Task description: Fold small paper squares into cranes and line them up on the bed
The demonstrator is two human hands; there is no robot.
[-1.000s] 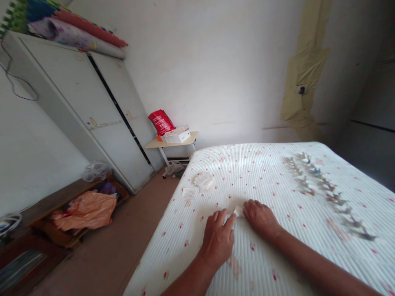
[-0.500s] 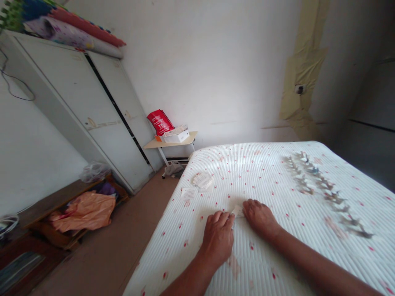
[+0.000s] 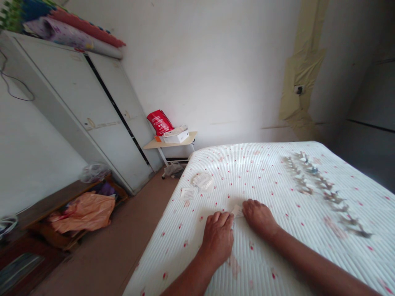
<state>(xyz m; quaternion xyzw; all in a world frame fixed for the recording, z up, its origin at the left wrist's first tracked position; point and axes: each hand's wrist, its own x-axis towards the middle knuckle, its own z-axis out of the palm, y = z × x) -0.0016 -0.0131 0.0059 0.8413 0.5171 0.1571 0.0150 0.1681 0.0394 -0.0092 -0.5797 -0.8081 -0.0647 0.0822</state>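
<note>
Both my hands rest on a white bed cover [image 3: 277, 255] with small red dots. Between them lies a small white piece of paper [image 3: 238, 211]. My left hand [image 3: 218, 237] lies palm down, its fingertips curled against the paper's left edge. My right hand [image 3: 259, 216] lies palm down too, fingers bent and pressing the paper's right side. Most of the paper is hidden under the fingers.
A stack of white papers [image 3: 203, 180] and a single sheet [image 3: 188, 193] lie farther up the bed. Several small folded paper figures [image 3: 321, 187] run in rows at the right. A small side table [image 3: 171, 142] with a white box [image 3: 176, 135] and a red bag [image 3: 160, 121], a grey wardrobe [image 3: 89, 111] and an orange bag [image 3: 86, 211] stand at the left.
My left fingers have drawn back a little and curled at the paper's edge. The view has shifted slightly; my right hand stays in place.
</note>
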